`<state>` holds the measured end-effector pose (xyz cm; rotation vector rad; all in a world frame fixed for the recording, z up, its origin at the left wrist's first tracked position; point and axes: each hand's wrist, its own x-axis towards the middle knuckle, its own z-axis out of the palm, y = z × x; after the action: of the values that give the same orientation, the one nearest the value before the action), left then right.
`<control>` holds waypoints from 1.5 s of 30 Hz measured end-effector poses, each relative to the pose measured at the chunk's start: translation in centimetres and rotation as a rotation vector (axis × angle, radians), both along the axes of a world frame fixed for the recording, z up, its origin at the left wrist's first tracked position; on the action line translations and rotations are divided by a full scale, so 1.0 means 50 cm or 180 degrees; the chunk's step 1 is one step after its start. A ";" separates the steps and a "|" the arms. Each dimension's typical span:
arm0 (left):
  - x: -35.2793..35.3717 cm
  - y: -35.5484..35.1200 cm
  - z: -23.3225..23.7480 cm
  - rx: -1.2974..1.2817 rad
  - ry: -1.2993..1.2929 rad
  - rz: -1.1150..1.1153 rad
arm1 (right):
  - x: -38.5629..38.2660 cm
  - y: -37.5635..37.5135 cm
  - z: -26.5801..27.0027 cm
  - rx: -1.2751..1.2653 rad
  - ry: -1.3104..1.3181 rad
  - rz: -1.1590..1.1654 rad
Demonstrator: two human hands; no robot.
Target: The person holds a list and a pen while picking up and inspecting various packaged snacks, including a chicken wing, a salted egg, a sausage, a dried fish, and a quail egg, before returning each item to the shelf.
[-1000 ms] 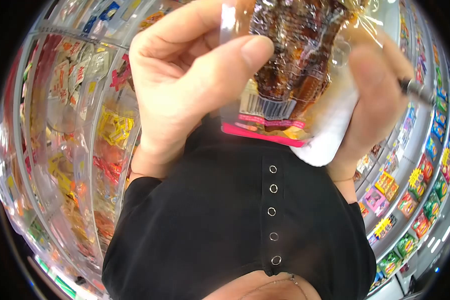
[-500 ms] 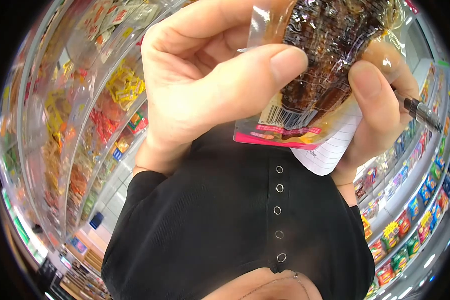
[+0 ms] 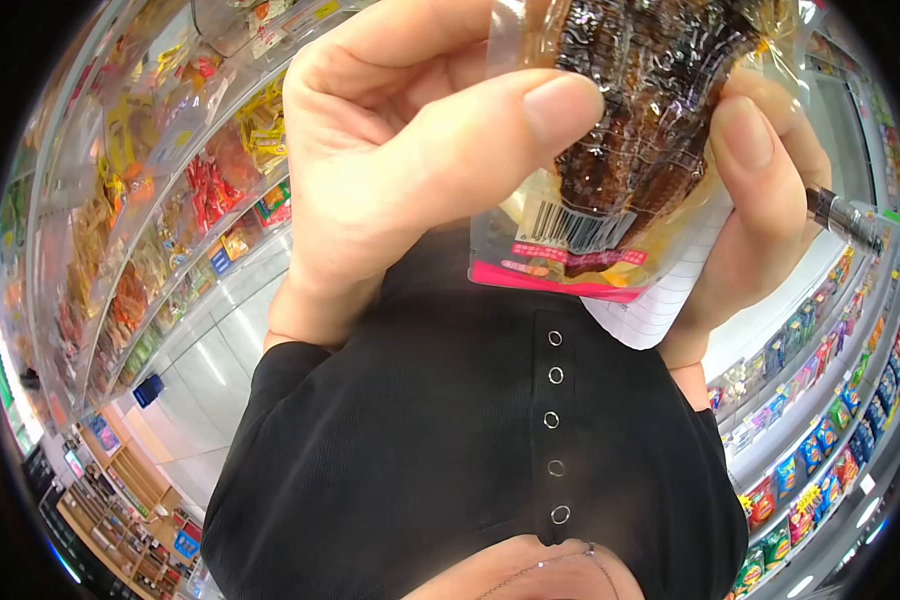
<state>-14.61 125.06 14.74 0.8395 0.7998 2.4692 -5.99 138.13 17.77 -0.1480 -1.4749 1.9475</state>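
Both my hands hold up a clear, sealed food pouch (image 3: 635, 130) with dark brown, glossy contents that look like cooked meat. A barcode and a pink strip mark its lower edge. My left hand (image 3: 400, 170) pinches the pouch's left side, thumb in front and fingers partly hidden behind. On the opposite side, my right hand (image 3: 765, 190) grips it with the thumb near the edge. A pen (image 3: 845, 220) sticks out to the right from that same hand. Lined white paper (image 3: 650, 305) shows behind the pouch, against my right palm.
To the left are curved-looking shelves with clear bins of packaged snacks (image 3: 210, 190). On the right, shelves carry bright snack bags (image 3: 800, 480). Pale floor tiles (image 3: 205, 360) show at left, with wooden shelving (image 3: 130, 500) at lower left.
The pouch is tilted slightly differently, and my right thumb sits a little higher and further right. The shelves around have shifted in view, with more floor showing at left.
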 end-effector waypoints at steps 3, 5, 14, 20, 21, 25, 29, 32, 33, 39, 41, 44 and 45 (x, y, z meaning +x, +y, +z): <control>0.020 -0.009 -0.005 -0.0123 -0.0278 0.0311 | -0.003 -0.008 0.003 0.0169 -0.0019 -0.0327; 0.024 -0.018 -0.002 -0.0196 -0.0353 0.0382 | -0.003 -0.018 0.008 0.0156 -0.0054 -0.0241; 0.033 -0.038 0.039 -0.0178 -0.0008 0.0294 | 0.001 -0.035 0.014 0.0141 -0.0091 -0.0155; 0.002 -0.037 -0.010 0.0112 -0.0029 0.0076 | -0.020 -0.048 0.003 0.0203 0.0004 -0.0046; 0.002 -0.038 -0.009 0.0115 -0.0097 0.0041 | -0.023 -0.048 -0.002 0.0084 0.0045 -0.0031; 0.021 -0.034 0.009 0.0099 -0.0526 -0.0041 | -0.023 -0.043 -0.008 0.0057 0.0078 0.0204; 0.020 -0.026 0.001 0.0175 -0.0537 -0.0012 | -0.026 -0.056 -0.005 -0.0378 0.0191 0.0270; 0.022 -0.029 0.001 0.0061 -0.0499 0.0014 | -0.022 -0.047 -0.006 -0.0377 0.0248 0.0331; 0.024 -0.026 0.003 0.0028 -0.0464 0.0043 | -0.019 -0.031 -0.012 -0.0258 0.0320 0.0500; 0.028 -0.011 -0.016 0.0117 -0.0228 0.0267 | -0.014 -0.031 -0.003 -0.0132 0.0229 0.0310; 0.027 -0.018 -0.016 -0.0017 -0.0191 0.0314 | -0.008 -0.025 -0.004 -0.0131 0.0242 0.0292; 0.042 -0.006 0.009 -0.0259 -0.0015 0.0628 | -0.001 -0.008 -0.010 -0.0019 0.0220 0.0328; 0.042 -0.003 0.005 -0.0245 -0.0015 0.0665 | -0.002 -0.010 -0.008 -0.0019 0.0185 0.0261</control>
<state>-12.53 124.92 14.98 0.7563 1.0207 2.5990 -6.07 137.62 17.38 -0.0339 -1.4579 2.0044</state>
